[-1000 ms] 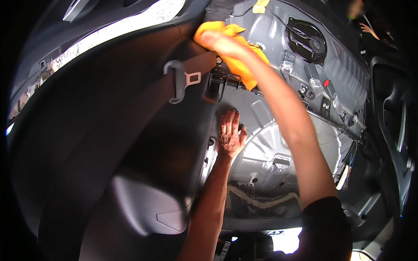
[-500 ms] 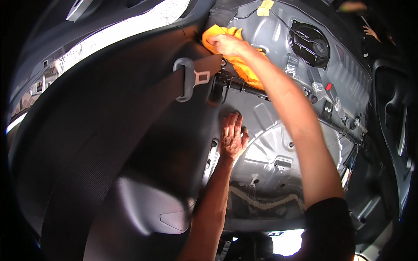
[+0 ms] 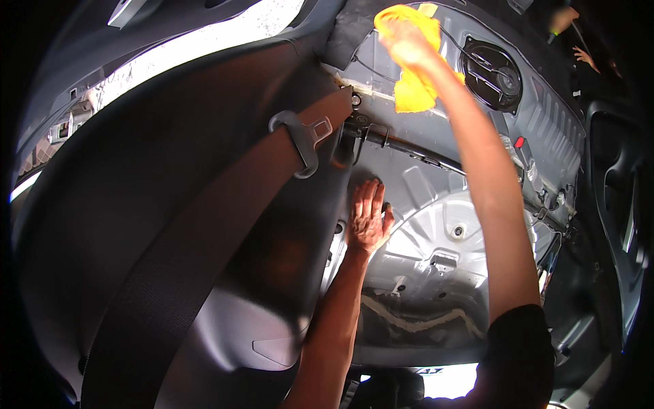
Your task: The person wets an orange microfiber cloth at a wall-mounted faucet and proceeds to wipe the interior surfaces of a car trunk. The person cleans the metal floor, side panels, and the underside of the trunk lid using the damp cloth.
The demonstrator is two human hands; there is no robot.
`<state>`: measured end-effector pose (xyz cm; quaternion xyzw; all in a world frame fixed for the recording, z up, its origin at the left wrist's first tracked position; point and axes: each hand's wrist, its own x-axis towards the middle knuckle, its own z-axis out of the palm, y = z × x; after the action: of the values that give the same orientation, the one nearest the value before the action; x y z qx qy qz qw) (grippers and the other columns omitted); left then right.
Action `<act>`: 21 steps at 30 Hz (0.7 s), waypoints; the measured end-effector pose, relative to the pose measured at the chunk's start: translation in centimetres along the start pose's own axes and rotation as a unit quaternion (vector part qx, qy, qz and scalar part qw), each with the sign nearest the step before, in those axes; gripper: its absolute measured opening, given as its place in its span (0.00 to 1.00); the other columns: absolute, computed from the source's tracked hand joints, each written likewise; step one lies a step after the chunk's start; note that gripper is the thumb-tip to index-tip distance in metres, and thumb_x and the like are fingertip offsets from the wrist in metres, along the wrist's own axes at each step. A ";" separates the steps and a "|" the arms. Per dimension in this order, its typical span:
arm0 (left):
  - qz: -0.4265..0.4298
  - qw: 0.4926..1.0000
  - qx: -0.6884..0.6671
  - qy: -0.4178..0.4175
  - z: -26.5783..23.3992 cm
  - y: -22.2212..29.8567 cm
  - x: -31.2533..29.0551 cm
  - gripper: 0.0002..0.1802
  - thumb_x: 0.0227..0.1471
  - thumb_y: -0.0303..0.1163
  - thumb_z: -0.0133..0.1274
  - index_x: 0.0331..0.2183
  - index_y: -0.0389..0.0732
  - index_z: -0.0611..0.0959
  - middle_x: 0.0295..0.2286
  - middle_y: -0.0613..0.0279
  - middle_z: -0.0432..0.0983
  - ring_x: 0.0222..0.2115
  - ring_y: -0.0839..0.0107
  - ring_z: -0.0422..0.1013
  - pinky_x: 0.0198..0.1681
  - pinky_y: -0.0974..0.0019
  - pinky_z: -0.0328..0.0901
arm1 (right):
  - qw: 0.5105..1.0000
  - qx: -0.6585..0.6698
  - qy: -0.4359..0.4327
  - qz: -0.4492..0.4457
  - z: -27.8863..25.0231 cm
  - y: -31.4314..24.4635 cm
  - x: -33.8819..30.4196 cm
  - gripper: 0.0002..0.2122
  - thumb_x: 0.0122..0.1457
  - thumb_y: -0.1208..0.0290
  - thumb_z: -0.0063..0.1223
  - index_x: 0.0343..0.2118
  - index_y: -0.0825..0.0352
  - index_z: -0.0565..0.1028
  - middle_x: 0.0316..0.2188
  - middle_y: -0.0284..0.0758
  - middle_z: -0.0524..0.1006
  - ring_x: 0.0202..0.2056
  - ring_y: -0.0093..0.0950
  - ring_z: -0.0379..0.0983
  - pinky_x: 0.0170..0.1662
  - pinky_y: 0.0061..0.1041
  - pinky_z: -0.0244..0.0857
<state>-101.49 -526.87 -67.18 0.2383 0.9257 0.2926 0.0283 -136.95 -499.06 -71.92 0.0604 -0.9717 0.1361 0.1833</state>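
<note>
At the upper middle of the frame, the right hand grips the orange cloth, which might snag the thin cable; at centre, the left hand, flat and holding nothing, could slip on smooth metal.

No lettering, label, number or sign can be read on anything here.
</note>
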 end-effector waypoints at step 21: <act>-0.003 1.000 0.003 0.013 0.3 0.2 -0.2 0.41 0.53 0.34 0.60 0.65 0.38 0.66 0.64 0.50 0.61 0.65 0.47 0.58 0.71 0.46 0.54 | 0.718 0.648 -0.063 0.246 -28.2 -5.3 -7.0 0.07 0.62 0.79 0.51 0.41 0.68 0.77 0.36 0.32 0.80 0.37 0.24 0.78 0.43 0.24 0.72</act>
<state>-101.20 -526.65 -67.30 0.2318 0.9276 0.2925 0.0161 -119.98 -495.58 -48.00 -0.0681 -0.6356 0.7690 -0.0020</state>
